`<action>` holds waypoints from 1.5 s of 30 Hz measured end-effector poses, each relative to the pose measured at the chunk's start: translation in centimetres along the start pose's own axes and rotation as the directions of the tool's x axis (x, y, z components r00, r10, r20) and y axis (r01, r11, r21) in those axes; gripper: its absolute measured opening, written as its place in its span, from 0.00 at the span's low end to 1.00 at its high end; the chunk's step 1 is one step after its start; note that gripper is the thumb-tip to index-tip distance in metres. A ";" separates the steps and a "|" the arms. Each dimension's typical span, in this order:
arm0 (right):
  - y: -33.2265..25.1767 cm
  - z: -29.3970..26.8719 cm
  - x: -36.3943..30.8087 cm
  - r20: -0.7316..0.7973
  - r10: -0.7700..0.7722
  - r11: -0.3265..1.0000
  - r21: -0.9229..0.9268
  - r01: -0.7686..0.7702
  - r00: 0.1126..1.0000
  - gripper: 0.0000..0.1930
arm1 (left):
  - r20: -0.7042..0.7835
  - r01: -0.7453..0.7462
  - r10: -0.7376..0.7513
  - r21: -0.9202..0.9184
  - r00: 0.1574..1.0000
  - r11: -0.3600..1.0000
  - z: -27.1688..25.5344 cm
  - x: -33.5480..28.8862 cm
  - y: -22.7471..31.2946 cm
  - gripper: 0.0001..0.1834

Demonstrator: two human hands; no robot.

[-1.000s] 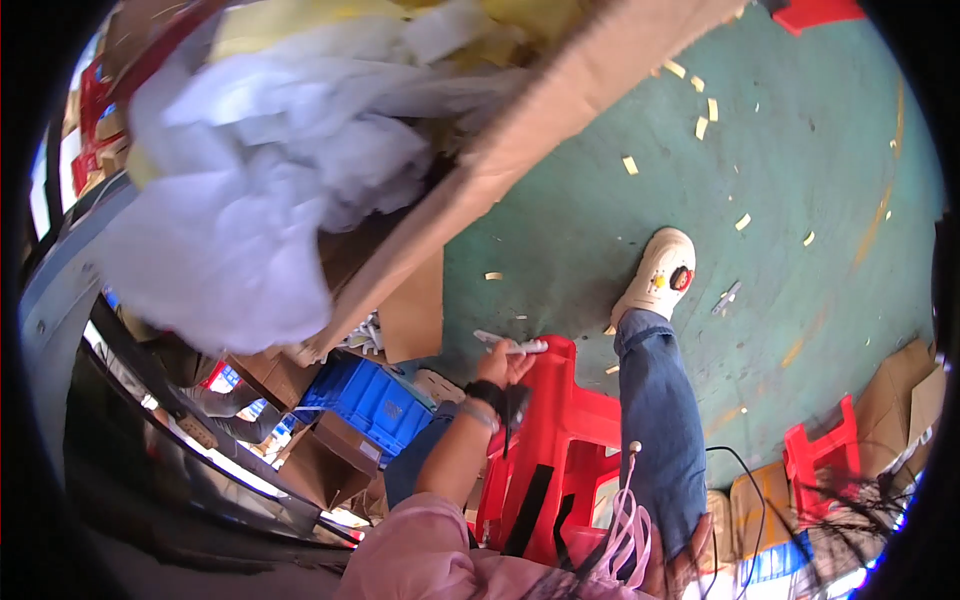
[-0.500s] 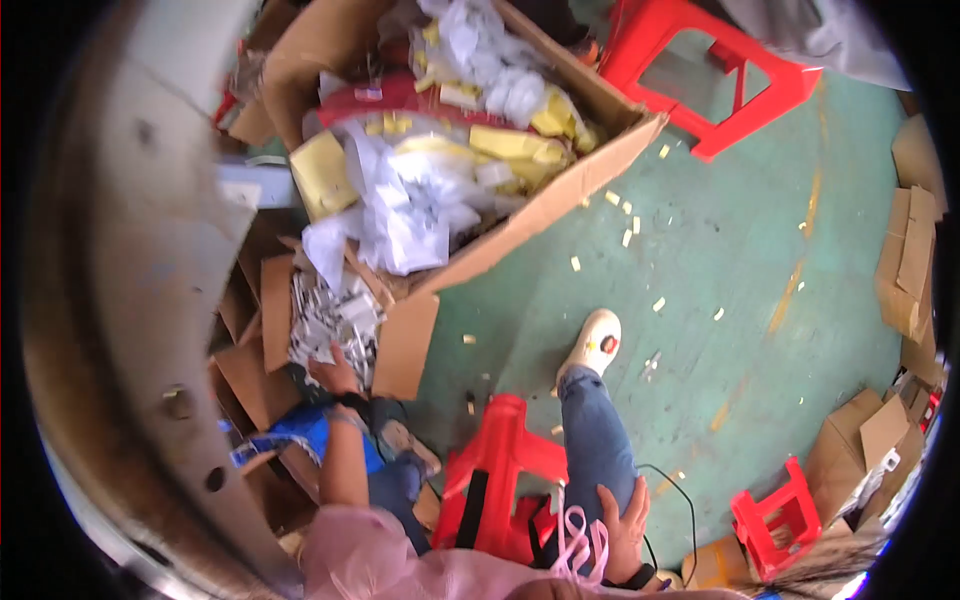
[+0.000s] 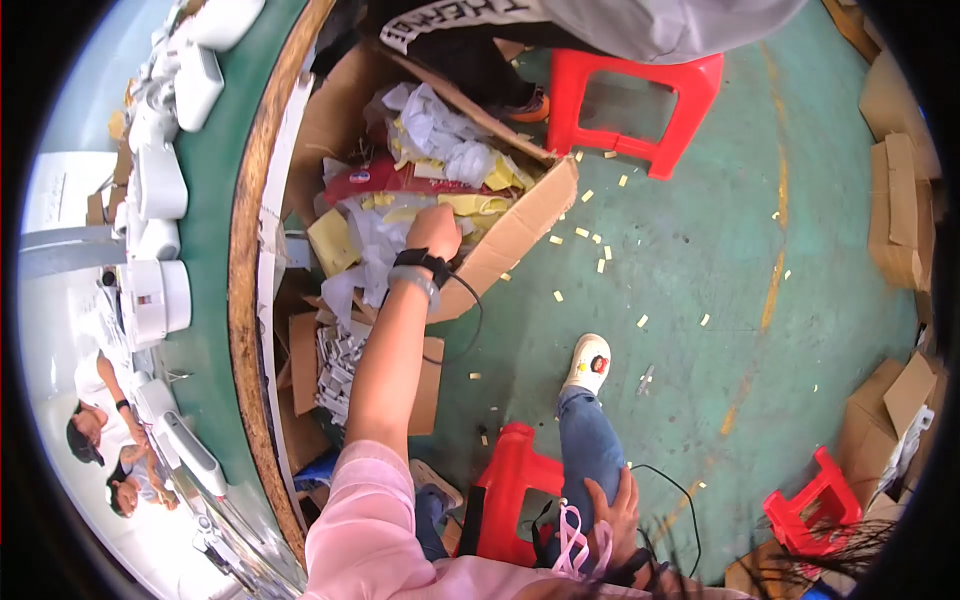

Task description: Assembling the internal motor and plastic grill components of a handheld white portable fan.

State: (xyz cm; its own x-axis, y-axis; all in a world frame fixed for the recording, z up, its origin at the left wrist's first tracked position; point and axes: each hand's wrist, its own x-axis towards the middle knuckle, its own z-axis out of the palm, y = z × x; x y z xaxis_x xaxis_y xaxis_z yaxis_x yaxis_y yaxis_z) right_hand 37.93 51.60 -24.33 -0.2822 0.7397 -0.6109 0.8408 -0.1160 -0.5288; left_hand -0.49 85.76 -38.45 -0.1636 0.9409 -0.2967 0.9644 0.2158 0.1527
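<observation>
My left hand (image 3: 433,232) reaches over the large cardboard box (image 3: 515,235), its fingers curled down and closed. What they hold, if anything, is hidden beneath the hand. Under and around it lie crumpled white plastic bags (image 3: 365,235) and yellow pieces (image 3: 335,243). A black strap and a clear band circle that wrist, with a dark cable hanging from it. Below the forearm sits a smaller carton of white and grey parts (image 3: 338,372), partly covered by my arm. Resting on my thigh in blue jeans, my right hand (image 3: 612,510) holds nothing, fingers spread.
A person in a grey top (image 3: 650,25) is beside a red stool (image 3: 635,110) at the top. Another red stool (image 3: 515,480) stands near my legs. At left runs a green worktable (image 3: 215,220) bearing white devices, with people beyond. Small yellow scraps dot the floor.
My left hand has left the smaller carton of parts and moved up over the large box. The view has shifted, bringing the worktable in. My right hand stays on my thigh.
</observation>
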 end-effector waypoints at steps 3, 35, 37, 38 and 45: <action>1.4 0.6 -0.3 0.010 0.026 1.000 -0.015 -0.026 1.000 0.49 | 0.131 -0.001 -0.028 0.214 0.991 0.977 2.5 1.7 0.4 0.17; 1.1 2.0 -2.4 0.075 0.056 0.996 -0.075 -0.051 0.996 0.53 | 0.001 -0.129 -0.184 -0.708 0.983 -0.694 -34.2 -12.8 5.2 0.49; 0.9 1.9 -2.2 0.072 0.060 0.996 -0.074 -0.054 0.996 0.53 | -0.046 0.040 0.089 -0.630 0.995 -0.776 -33.7 -12.8 4.1 0.48; 1.1 1.7 -2.2 0.057 0.069 0.995 -0.074 -0.065 0.996 0.53 | -0.021 0.057 0.089 -0.612 0.996 -0.789 -33.1 -13.1 5.2 0.44; -0.2 1.8 -1.7 0.075 0.065 0.992 -0.117 -0.056 0.995 0.52 | -0.113 0.040 0.160 -0.684 0.981 -0.728 -31.7 -21.4 5.9 0.20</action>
State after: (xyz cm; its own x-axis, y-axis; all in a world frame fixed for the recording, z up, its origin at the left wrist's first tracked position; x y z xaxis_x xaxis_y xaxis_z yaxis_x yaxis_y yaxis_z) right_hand 37.41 49.17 -24.21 -0.2608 0.6785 -0.6867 0.9034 -0.0792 -0.4214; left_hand 2.07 75.17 -1.29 -0.0291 0.9867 -0.1602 -0.8509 0.0597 0.5220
